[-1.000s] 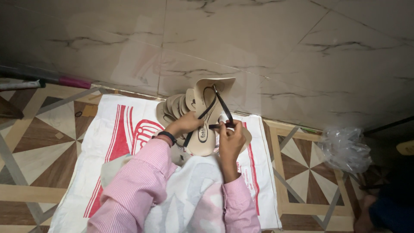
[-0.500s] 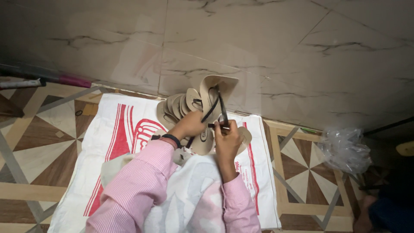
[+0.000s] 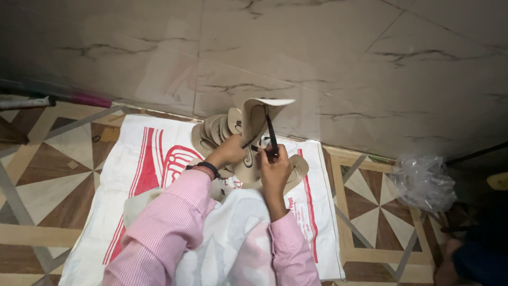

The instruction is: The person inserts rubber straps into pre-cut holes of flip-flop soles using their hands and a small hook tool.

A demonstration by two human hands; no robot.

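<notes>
The left hand [image 3: 228,152] grips a beige sandal sole [image 3: 254,122], light and bendy. The right hand [image 3: 275,167] pinches its thin black strap [image 3: 271,133], the best hold.

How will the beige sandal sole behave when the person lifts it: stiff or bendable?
The beige sandal sole probably bends easily: its top end curls over while the left hand holds it upright. It looks thin, so likely light. The black strap, pulled by the right hand, seems flexible.
</notes>
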